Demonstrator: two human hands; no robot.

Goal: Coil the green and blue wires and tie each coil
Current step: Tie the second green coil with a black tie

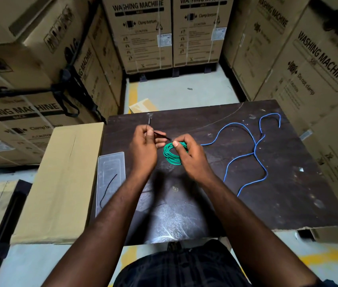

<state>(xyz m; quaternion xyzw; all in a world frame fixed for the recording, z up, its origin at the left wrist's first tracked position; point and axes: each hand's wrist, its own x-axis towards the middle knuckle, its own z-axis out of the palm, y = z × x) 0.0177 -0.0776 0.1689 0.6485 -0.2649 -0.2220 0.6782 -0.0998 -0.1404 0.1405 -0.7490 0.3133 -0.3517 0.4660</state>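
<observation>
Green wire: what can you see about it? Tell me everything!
The green wire is wound into a small round coil of several loops, thin and plastic-coated by its look. The right hand holds it over the dark table, thumb on its top edge. A thin black tie, pinched by the left hand, reaches its top.

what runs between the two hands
In the head view, a black tie spans from the left hand to the right hand, which also holds the green wire coil.
</observation>
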